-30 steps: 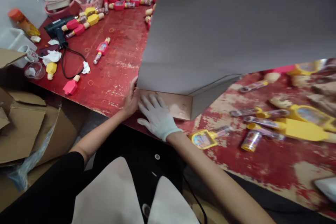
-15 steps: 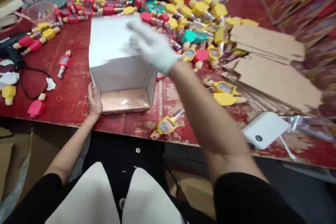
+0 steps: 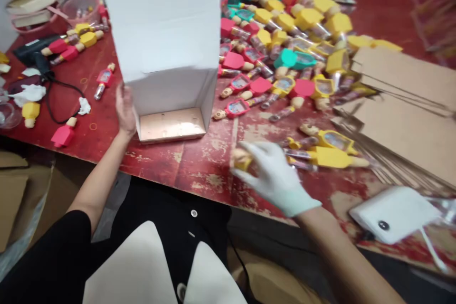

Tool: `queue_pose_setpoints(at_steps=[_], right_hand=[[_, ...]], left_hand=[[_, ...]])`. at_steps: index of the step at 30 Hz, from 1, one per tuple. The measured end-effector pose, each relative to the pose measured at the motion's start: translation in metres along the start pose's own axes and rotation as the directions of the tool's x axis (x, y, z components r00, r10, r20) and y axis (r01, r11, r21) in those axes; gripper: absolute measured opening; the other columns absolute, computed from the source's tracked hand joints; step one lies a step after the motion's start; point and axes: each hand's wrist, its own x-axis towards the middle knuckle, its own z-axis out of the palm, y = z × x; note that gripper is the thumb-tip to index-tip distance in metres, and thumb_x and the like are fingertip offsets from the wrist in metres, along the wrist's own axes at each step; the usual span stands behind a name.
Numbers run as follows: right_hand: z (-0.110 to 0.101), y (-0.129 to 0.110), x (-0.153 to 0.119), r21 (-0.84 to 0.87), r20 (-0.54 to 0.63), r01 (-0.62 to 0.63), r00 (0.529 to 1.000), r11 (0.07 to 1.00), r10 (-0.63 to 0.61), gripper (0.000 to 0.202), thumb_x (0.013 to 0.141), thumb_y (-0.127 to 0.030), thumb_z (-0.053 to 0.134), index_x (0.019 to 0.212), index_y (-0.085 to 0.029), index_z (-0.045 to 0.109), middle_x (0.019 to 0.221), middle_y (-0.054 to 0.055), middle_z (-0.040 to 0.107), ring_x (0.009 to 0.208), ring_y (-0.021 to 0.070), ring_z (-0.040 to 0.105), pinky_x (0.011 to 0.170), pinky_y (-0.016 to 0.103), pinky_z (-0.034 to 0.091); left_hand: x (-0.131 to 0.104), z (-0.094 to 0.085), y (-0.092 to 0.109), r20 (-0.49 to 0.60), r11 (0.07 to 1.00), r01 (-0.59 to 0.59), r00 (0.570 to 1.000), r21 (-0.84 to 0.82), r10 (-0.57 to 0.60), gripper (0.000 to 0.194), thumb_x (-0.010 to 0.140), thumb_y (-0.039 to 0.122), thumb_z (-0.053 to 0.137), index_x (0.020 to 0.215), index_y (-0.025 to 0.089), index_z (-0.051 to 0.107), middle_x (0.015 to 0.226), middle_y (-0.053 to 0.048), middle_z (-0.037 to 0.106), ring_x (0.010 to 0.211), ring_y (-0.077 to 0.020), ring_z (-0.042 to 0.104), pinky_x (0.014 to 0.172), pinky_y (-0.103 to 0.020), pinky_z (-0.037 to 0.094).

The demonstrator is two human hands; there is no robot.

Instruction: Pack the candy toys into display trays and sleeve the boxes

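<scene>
At the far left of your red table [image 3: 167, 166], a white crumpled tissue [image 3: 33, 94] lies just above a yellow toy [image 3: 31, 112], and a dark heat gun [image 3: 37, 51] with its looped cord rests in front of a pink basket [image 3: 42, 30] that has books in it. A pink toy [image 3: 62, 135] lies near the table's edge, and a slim red toy [image 3: 104, 77] lies alone farther in. Your bare left hand [image 3: 125, 110] is mostly open, its fingers fairly straight and pressed against the left side of the box [image 3: 166, 23]. The box stands open toward you on the table, white inside, with a shiny brown panel [image 3: 173, 125] at the bottom and a tall white flap raised above. Right of it spreads a pile of red, yellow and green toys [image 3: 260, 86]. In front of that pile, your gloved right hand [image 3: 272, 173] is partly closed, thumb and fingers around a small yellow piece with a tan top [image 3: 242, 159]; blur hides the rest of it. Just beyond that hand lie yellow toys with clear tubes [image 3: 329, 156], then stacked flat cardboard [image 3: 409, 128], with a white device [image 3: 395, 213] nearer you.
</scene>
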Motion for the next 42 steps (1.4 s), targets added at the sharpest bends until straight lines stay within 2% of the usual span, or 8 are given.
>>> queue_pose_setpoints(at_steps=[3, 5, 11, 15, 20, 26, 30, 42], right_hand=[[-0.012, -0.003, 0.023, 0.422, -0.219, -0.244, 0.907, 0.873, 0.359, 0.047, 0.077, -0.06, 0.073, 0.103, -0.024, 0.06, 0.098, 0.01, 0.065, 0.087, 0.0257, 0.064, 0.076, 0.042, 0.055], [-0.008, -0.016, 0.045, 0.611, -0.263, -0.219, 0.85, 0.761, 0.456, 0.047, 0.071, -0.061, 0.075, 0.094, -0.024, 0.056, 0.086, 0.005, 0.062, 0.075, 0.0217, 0.061, 0.069, 0.04, 0.053], [0.036, -0.073, 0.131, 0.752, -0.316, 0.036, 0.896, 0.659, 0.312, 0.042, 0.067, -0.041, 0.077, 0.098, -0.02, 0.058, 0.096, 0.006, 0.064, 0.085, 0.0186, 0.063, 0.081, 0.037, 0.055], [0.051, -0.081, 0.157, 0.636, -0.26, -0.044, 0.928, 0.771, 0.267, 0.041, 0.071, -0.045, 0.071, 0.1, -0.019, 0.057, 0.1, 0.009, 0.065, 0.088, 0.0205, 0.064, 0.085, 0.04, 0.056], [0.041, -0.074, 0.169, 0.402, -0.255, -0.078, 0.948, 0.912, 0.193, 0.038, 0.069, -0.045, 0.07, 0.089, -0.017, 0.054, 0.096, 0.014, 0.065, 0.088, 0.0221, 0.064, 0.085, 0.039, 0.057], [0.03, -0.078, 0.178, 0.249, -0.156, -0.06, 0.983, 0.967, 0.102, 0.039, 0.073, -0.05, 0.064, 0.093, -0.017, 0.06, 0.094, 0.013, 0.07, 0.084, 0.0213, 0.066, 0.08, 0.036, 0.057], [0.026, -0.082, 0.173, 0.114, -0.193, -0.068, 0.977, 0.991, 0.089, 0.049, 0.078, -0.06, 0.061, 0.102, -0.017, 0.067, 0.095, 0.011, 0.072, 0.082, 0.0218, 0.068, 0.078, 0.036, 0.057], [0.022, -0.086, 0.183, 0.03, -0.075, -0.108, 0.991, 0.994, 0.11, 0.047, 0.077, -0.064, 0.059, 0.093, -0.02, 0.061, 0.091, 0.012, 0.068, 0.084, 0.026, 0.066, 0.076, 0.04, 0.054]], left_hand=[[0.007, 0.007, -0.001, -0.015, 0.997, 0.028, 0.999, -0.075, -0.029, 0.061, 0.085, 0.079, 0.057, 0.098, 0.02, 0.069, 0.099, -0.006, 0.07, 0.106, -0.0204, 0.068, 0.102, -0.036, 0.053], [0.003, 0.011, -0.001, -0.021, 0.996, 0.011, 1.0, -0.086, -0.013, 0.054, 0.089, 0.073, 0.058, 0.086, 0.02, 0.067, 0.082, -0.002, 0.066, 0.088, -0.0166, 0.067, 0.089, -0.032, 0.055], [-0.013, 0.016, 0.004, -0.015, 0.994, -0.059, 0.998, -0.095, 0.058, 0.048, 0.094, 0.066, 0.056, 0.081, 0.02, 0.064, 0.071, 0.001, 0.058, 0.07, -0.0126, 0.057, 0.072, -0.027, 0.05], [-0.016, 0.018, 0.005, 0.029, 0.992, -0.046, 0.998, -0.119, 0.05, 0.048, 0.096, 0.065, 0.053, 0.086, 0.019, 0.066, 0.074, 0.0, 0.061, 0.072, -0.0129, 0.058, 0.07, -0.026, 0.048], [-0.019, 0.02, 0.006, 0.039, 0.989, -0.03, 0.999, -0.145, 0.036, 0.048, 0.096, 0.064, 0.053, 0.086, 0.02, 0.065, 0.072, 0.001, 0.06, 0.069, -0.0114, 0.055, 0.066, -0.025, 0.046], [-0.023, 0.021, 0.011, 0.062, 0.993, 0.041, 0.997, -0.109, -0.035, 0.053, 0.096, 0.068, 0.049, 0.08, 0.02, 0.062, 0.07, 0.001, 0.057, 0.068, -0.0119, 0.054, 0.064, -0.027, 0.046], [-0.023, 0.02, 0.013, 0.086, 0.995, 0.062, 0.995, -0.079, -0.055, 0.055, 0.095, 0.071, 0.047, 0.078, 0.021, 0.061, 0.067, 0.001, 0.054, 0.065, -0.0118, 0.05, 0.062, -0.027, 0.043], [-0.026, 0.021, 0.013, 0.094, 0.996, 0.06, 0.994, -0.071, -0.054, 0.056, 0.096, 0.071, 0.044, 0.083, 0.02, 0.064, 0.068, 0.002, 0.056, 0.066, -0.0107, 0.052, 0.063, -0.025, 0.044]])
